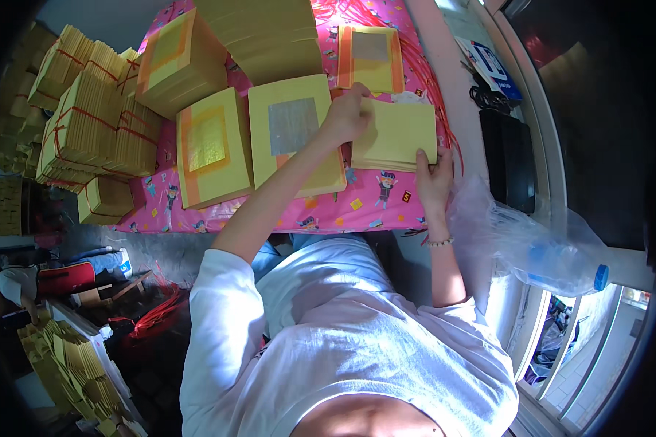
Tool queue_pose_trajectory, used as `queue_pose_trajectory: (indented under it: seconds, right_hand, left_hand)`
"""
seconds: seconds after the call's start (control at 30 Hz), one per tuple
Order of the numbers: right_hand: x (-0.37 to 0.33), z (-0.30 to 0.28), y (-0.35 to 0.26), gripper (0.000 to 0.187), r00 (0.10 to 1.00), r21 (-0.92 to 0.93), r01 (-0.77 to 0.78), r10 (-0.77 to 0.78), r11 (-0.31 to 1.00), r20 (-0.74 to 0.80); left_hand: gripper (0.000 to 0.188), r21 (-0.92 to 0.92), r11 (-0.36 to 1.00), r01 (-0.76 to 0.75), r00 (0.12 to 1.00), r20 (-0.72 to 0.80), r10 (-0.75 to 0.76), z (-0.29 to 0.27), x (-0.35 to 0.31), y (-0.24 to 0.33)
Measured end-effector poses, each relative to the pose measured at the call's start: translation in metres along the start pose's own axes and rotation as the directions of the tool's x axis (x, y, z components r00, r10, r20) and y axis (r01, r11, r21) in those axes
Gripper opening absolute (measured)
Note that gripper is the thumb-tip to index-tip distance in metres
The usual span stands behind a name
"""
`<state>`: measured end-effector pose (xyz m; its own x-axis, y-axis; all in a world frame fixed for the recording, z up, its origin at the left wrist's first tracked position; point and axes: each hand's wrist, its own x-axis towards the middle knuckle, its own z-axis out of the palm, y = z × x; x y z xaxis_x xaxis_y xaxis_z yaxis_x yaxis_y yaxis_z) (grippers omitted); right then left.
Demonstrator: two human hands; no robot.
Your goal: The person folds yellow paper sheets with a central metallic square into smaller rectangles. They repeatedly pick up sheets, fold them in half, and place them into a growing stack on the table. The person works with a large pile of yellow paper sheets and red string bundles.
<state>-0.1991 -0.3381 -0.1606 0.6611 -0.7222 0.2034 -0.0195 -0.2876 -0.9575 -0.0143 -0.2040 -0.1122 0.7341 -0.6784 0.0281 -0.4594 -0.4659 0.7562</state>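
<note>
A thin stack of plain yellow joss paper (397, 135) lies on the pink table cover at the right, between my hands. My left hand (348, 115) reaches across and pinches its upper left corner, fingers closed. At the lower right edge, my right hand (434, 178) grips the same stack, thumb on top and the other fingers partly hidden. Left of it stands a tall pile of joss paper with a silver square (293, 125), passing under my left forearm. Beside that is a pile with a gold square (202, 149). A smaller silver-square stack (370, 52) sits just beyond my hands.
Taller yellow piles (266, 36) fill the back of the pink table cover (372, 207). Bundles tied with red string (87, 131) stand at the left. Red strings (423, 73) trail down the right edge. A plastic bottle (561, 266) in clear wrap lies right. Another person (22, 288) works lower left.
</note>
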Motion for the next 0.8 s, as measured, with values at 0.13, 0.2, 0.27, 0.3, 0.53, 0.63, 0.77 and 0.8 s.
queue_pose_trajectory:
  seconds: [0.13, 0.2, 0.27, 0.3, 0.53, 0.63, 0.77, 0.8]
  right_hand:
    - [-0.003, 0.002, 0.003, 0.026, 1.0, -0.243, 0.003, 0.0, 0.97, 0.009]
    - [-0.003, 0.003, 0.011, 0.028, 0.999, -0.265, 0.033, -0.036, 0.964, -0.005]
    - [-0.003, 0.002, 0.014, 0.028, 0.999, -0.286, 0.034, -0.037, 0.958, -0.004]
    - [-0.003, 0.002, 0.013, 0.029, 1.0, -0.295, 0.023, -0.023, 0.955, 0.007]
    - [-0.008, 0.006, -0.015, 0.035, 0.976, -0.593, 0.19, -0.214, 0.783, 0.029]
    - [-0.007, 0.002, -0.027, 0.039, 0.932, -0.667, 0.285, -0.363, 0.689, 0.023]
    - [-0.008, 0.008, -0.058, 0.031, 0.948, -0.449, 0.315, -0.296, 0.836, 0.114]
    - [-0.012, 0.012, -0.068, 0.027, 0.967, -0.363, 0.232, -0.176, 0.902, 0.182]
  left_hand:
    - [0.044, 0.149, 0.987, -0.055, 0.999, 0.012, 0.053, 0.013, -0.002, -0.007]
    - [0.045, 0.216, 0.973, -0.078, 0.997, 0.033, 0.073, 0.019, -0.002, -0.011]
    - [0.045, 0.254, 0.967, -0.025, 0.998, 0.059, 0.01, 0.022, -0.004, -0.002]
    - [0.045, 0.273, 0.962, 0.002, 0.997, 0.07, -0.022, 0.023, -0.006, 0.002]
    - [0.045, 0.252, 0.915, -0.314, 0.886, -0.267, 0.378, 0.01, -0.028, 0.006]
    - [0.039, 0.053, 0.949, -0.312, 0.923, -0.221, 0.315, -0.026, -0.056, 0.021]
    - [0.03, -0.049, 0.97, -0.239, 0.96, -0.164, 0.229, -0.067, -0.107, 0.01]
    - [0.028, -0.074, 0.973, -0.218, 0.966, -0.156, 0.205, -0.074, -0.12, 0.006]
